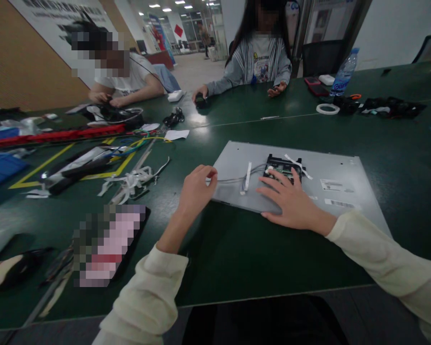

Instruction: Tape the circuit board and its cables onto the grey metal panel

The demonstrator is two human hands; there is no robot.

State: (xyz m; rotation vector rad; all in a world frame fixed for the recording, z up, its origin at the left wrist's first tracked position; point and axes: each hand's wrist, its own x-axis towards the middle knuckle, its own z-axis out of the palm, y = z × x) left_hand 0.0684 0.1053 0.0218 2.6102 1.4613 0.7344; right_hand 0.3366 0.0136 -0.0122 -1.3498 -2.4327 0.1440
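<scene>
A flat grey metal panel lies on the green table with labels on its right part. A black-framed circuit board is on the panel, and a thin grey cable runs left from it under a strip of white tape. My left hand is at the panel's left edge, its fingers pinched shut on the cable; the cable's end is hidden. My right hand is open, fingers spread over the board and the panel. Another white strip lies across the board's right side.
On the left are a tangle of white strips, a phone, a computer mouse and a long red strip. A white tape roll and water bottle stand at the far right. Two people sit across the table.
</scene>
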